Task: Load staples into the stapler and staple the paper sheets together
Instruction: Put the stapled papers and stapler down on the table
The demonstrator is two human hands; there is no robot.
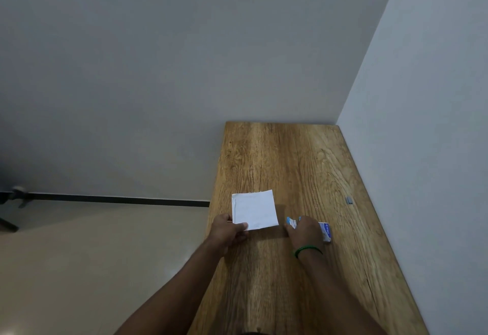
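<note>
A small stack of white paper sheets is pinched at its near left corner by my left hand, thumb on top, above the wooden table. My right hand rests on the table to the right of the paper, curled over a small blue and white stapler whose front end sticks out past my fingers. A blue and white staple box lies just right of that hand, partly hidden by it. A short grey strip of staples lies alone near the table's right edge.
The table stands in a corner, with a grey wall behind it and a white wall along its right edge. Its left edge drops to a beige floor. A green band sits on my right wrist.
</note>
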